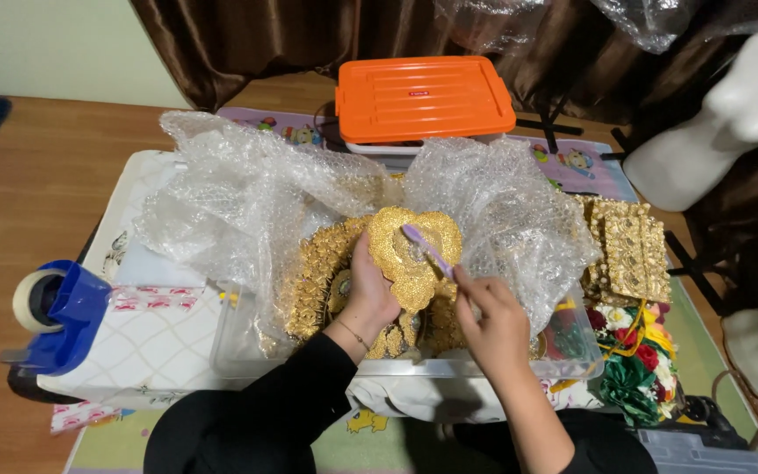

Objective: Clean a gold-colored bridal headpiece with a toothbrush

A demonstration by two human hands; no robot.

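Gold ornament (414, 250) between both hands.

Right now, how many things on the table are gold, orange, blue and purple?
Gold: 3, the ornament in the left hand, a pile below it, a stack to the right.
Orange: 1, the box lid.
Blue: 1, the tape dispenser.
Purple: 1, the brush in the right hand.
Total: 6

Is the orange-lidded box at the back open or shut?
Shut. The orange lid lies flat and square over the box, with no gap showing along the visible front edge. What is inside cannot be told.
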